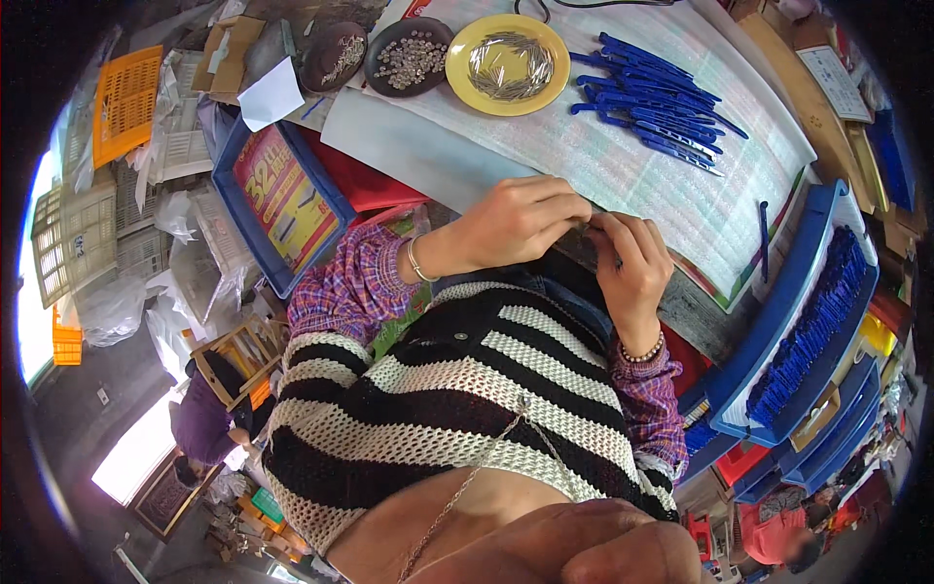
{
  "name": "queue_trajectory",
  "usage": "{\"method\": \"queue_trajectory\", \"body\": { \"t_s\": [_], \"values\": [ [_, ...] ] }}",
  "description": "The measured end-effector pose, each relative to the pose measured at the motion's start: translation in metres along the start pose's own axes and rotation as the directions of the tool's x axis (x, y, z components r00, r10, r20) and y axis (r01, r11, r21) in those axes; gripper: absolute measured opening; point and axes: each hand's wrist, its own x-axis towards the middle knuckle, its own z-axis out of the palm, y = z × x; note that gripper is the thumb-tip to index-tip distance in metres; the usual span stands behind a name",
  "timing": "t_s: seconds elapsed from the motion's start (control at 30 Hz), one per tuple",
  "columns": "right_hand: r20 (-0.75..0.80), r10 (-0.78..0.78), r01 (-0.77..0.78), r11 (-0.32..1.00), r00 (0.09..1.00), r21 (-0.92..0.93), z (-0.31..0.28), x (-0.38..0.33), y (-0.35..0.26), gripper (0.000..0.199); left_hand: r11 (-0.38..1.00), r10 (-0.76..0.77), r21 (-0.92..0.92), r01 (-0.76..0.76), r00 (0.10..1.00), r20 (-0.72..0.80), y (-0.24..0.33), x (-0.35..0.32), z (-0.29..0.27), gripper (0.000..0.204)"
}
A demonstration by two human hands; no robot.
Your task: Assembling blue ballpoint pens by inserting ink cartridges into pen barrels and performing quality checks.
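Left hand [511, 222], right hand [630, 255] fingertips pinched together on tiny, unclear part, worktop [545, 185] edge, below yellow dish [508, 65].

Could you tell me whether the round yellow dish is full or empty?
Partly filled: the round yellow dish holds thin silvery metal pins.

Between the two hands at the table's near edge and the yellow dish [508, 64] lies bare printed sheet [623, 175], hemmed by the heap of blue strips [654, 105] beyond and the blue tray [815, 292] at right.
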Motion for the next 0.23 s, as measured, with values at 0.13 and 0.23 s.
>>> {"method": "queue_trajectory", "body": {
  "t_s": [0.13, 0.23],
  "values": [
    [0.013, -0.004, 0.004, 1.000, 1.000, -0.009, 0.0008, -0.0013, 0.0018, 0.024, 0.999, -0.032, 0.005, 0.031, 0.999, 0.032, -0.0022, -0.0016, 0.0014, 0.018],
    [0.012, -0.005, 0.005, 1.000, 1.000, -0.015, 0.0012, -0.0018, 0.0020, 0.025, 0.999, -0.041, -0.005, 0.041, 0.997, 0.061, -0.0059, -0.0052, 0.0034, 0.018]
  ]
}}
